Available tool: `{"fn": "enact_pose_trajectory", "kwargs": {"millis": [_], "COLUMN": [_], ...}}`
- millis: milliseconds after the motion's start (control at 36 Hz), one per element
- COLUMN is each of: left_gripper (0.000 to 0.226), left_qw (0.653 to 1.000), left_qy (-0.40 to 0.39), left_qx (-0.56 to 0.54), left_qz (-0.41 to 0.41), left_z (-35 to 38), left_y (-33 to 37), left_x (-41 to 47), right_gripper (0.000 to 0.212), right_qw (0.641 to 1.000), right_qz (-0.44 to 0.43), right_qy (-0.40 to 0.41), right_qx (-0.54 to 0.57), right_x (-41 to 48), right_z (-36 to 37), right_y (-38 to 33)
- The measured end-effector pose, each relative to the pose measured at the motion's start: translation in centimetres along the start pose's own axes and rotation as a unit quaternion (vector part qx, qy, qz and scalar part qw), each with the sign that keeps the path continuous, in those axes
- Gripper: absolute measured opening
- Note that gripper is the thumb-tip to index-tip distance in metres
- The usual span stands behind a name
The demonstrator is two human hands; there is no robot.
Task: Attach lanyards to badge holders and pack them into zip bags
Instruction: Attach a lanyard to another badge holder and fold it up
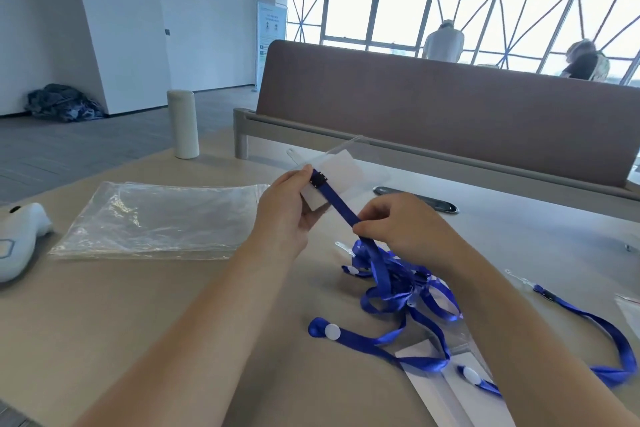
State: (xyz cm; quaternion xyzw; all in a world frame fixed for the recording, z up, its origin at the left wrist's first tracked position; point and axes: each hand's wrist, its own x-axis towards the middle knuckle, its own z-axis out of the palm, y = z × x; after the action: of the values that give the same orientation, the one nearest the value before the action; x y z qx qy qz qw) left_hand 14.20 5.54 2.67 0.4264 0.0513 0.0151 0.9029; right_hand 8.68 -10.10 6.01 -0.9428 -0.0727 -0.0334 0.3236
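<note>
Over the desk (173,305), your left hand (284,208) grips the stiff-looking badge holder (349,166) by its edge; right hand (401,222) pinches the limp lanyard (341,203).

Two forearms and two hands are shown, all of them bare. The left forearm (194,322) is seen uncovered along its whole visible length, up to the wrist and the left hand (287,211). The right forearm (512,322) is likewise seen uncovered as far as the right hand (398,225). Any clothing worn higher up the arms is cut off by the lower edge of the head view.
</note>
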Motion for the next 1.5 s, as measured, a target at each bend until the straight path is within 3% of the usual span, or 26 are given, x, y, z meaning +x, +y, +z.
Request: {"fn": "enact_pose_trajectory", "kwargs": {"millis": [111, 194, 250, 333, 417, 528, 667, 778, 861, 1056, 1139, 1278, 1389, 1500], "left_gripper": [0.005, 0.014, 0.014, 0.014, 0.022, 0.018, 0.019, 0.026, 0.028, 0.026, 0.025, 0.014, 0.007, 0.005], "left_qw": [0.997, 0.992, 0.984, 0.962, 0.927, 0.889, 0.803, 0.790, 0.799, 0.873, 0.885, 0.924, 0.974, 0.996], "left_qy": [-0.046, -0.112, -0.167, -0.242, -0.300, -0.321, -0.260, -0.207, -0.160, -0.044, 0.004, 0.055, 0.064, 0.046], "left_qx": [-0.040, -0.033, 0.006, 0.113, 0.223, 0.326, 0.529, 0.560, 0.555, 0.446, 0.426, 0.345, 0.200, 0.065], "left_qz": [-0.037, -0.049, -0.059, -0.058, -0.042, -0.024, 0.092, 0.139, 0.169, 0.192, 0.191, 0.157, 0.085, 0.031], "left_z": [0.1, 0.1, 0.1, 0.3, 0.4, 0.5, 1.0, 1.0, 1.1, 0.9, 0.6, 0.4, 0.3, 0.3], "left_y": [0.4, 0.4, 0.3, 0.4, 0.3, -0.2, -1.3, -1.7, -1.8, -1.6, -1.7, -1.8, -1.3, -0.7], "left_x": [-0.1, -0.5, -0.9, -1.6, -2.3, -2.4, -2.3, -2.1, -2.0, -1.3, -0.8, -0.2, -0.1, -0.1], "right_gripper": [0.013, 0.010, 0.006, 0.019, 0.011, 0.012, 0.009, 0.011, 0.012, 0.008, 0.013, 0.022, 0.019, 0.017], "right_qw": [0.990, 0.959, 0.930, 0.908, 0.909, 0.940, 0.978, 0.984, 0.986, 0.994, 0.996, 0.998, 0.999, 0.998], "right_qz": [0.004, 0.024, 0.037, 0.029, 0.034, 0.039, 0.006, -0.030, -0.043, -0.045, -0.042, -0.032, -0.017, 0.010], "right_qy": [-0.060, -0.096, -0.116, -0.126, -0.102, -0.032, 0.053, 0.111, 0.107, 0.087, 0.075, 0.045, 0.017, -0.026], "right_qx": [0.124, 0.266, 0.347, 0.398, 0.402, 0.337, 0.200, 0.135, 0.118, 0.054, 0.021, 0.021, 0.023, 0.064], "right_x": [-0.4, -0.2, -0.1, -0.1, -0.2, 0.1, 0.3, 0.5, 0.3, 0.6, 0.6, 0.5, 0.5, 0.6], "right_z": [-1.1, -2.0, -2.4, -3.1, -3.6, -4.2, -4.1, -3.8, -3.6, -1.9, -1.0, -0.1, 0.2, 0.2], "right_y": [1.4, 2.9, 3.7, 4.7, 5.2, 5.7, 5.1, 3.6, 2.6, 1.3, 1.1, 0.7, 0.8, 1.5]}}
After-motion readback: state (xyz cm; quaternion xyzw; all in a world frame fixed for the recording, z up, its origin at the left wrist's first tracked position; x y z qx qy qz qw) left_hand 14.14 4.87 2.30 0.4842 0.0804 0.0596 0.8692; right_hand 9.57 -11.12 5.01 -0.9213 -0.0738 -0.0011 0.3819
